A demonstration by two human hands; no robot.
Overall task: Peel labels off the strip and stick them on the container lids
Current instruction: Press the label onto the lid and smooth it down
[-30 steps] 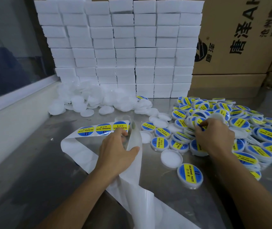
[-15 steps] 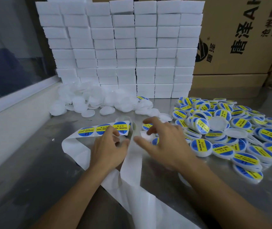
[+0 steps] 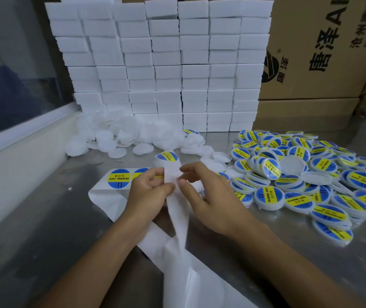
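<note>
A white backing strip loops over the steel table, with round blue-and-yellow labels still on its left run. My left hand pinches the strip where it folds upward. My right hand pinches the raised part of the strip from the right, thumb close to my left thumb. One label stands half free at the top of the fold. Plain white lids lie just behind my hands.
A heap of labelled lids spreads over the table's right side. More bare white lids are piled at the back left, against a wall of stacked white blocks. Cardboard boxes stand behind on the right.
My right hand came left from the labelled lid heap to the strip and now pinches it. The strip's fold has risen, with one label lifted at its top.
</note>
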